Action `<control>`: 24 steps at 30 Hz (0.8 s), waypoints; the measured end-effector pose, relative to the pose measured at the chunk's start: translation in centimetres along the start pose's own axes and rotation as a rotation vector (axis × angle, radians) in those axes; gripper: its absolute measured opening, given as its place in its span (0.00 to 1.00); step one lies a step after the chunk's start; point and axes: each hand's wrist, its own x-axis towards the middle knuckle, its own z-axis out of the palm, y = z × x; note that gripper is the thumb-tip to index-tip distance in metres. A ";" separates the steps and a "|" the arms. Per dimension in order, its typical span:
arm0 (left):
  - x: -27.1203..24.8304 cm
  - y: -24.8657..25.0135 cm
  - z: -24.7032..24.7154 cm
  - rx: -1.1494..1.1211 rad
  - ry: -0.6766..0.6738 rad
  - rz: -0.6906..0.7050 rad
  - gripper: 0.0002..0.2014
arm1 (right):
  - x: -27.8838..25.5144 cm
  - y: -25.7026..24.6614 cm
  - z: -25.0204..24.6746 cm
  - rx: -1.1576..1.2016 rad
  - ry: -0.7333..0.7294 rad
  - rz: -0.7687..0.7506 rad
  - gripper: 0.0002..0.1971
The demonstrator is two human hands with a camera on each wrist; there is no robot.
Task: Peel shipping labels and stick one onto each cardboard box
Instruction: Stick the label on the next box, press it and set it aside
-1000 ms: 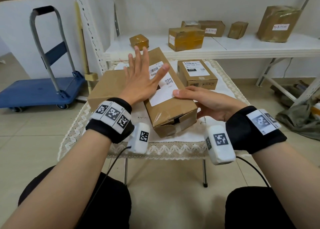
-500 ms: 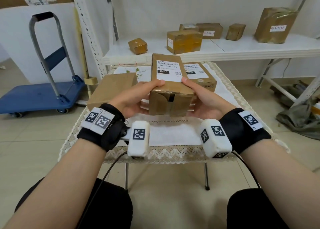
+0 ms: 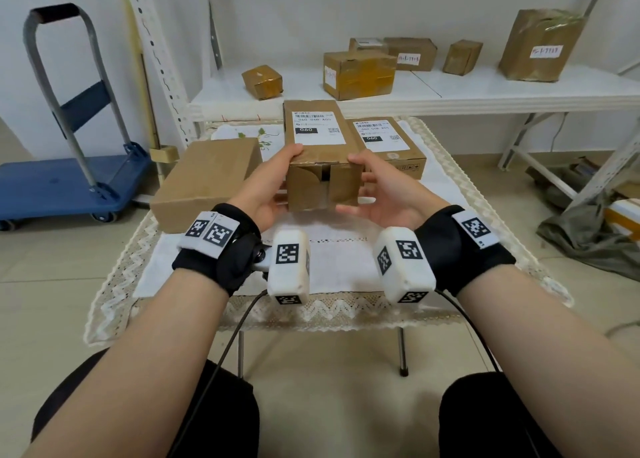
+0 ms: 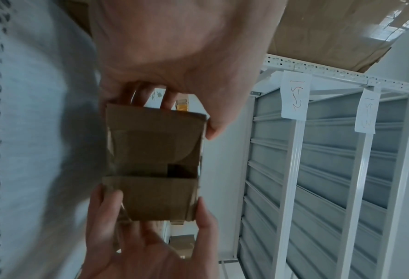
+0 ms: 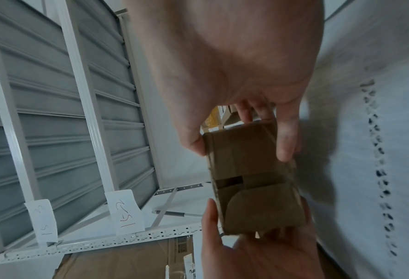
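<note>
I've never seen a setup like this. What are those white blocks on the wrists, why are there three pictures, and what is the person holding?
No machine here: a person works with bare hands, wearing cameras. One picture comes from the head, two from the white wrist cameras, looking along the fingers. The left hand and right hand grip a labelled cardboard box by its sides. On the cloth-covered table lie a plain box without a label showing and another labelled box. More boxes sit on the white shelf behind.
</note>
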 end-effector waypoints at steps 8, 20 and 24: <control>1.3 -0.1 1.0 -0.015 0.041 -0.060 0.10 | 2.3 0.2 0.3 -0.010 0.085 0.016 0.11; 2.4 -0.6 0.8 0.097 0.045 0.058 0.16 | 3.4 0.2 -0.9 -0.021 0.179 0.058 0.23; 2.5 -0.5 0.1 0.066 0.060 0.086 0.12 | 2.5 0.1 -1.3 -0.068 0.169 0.084 0.11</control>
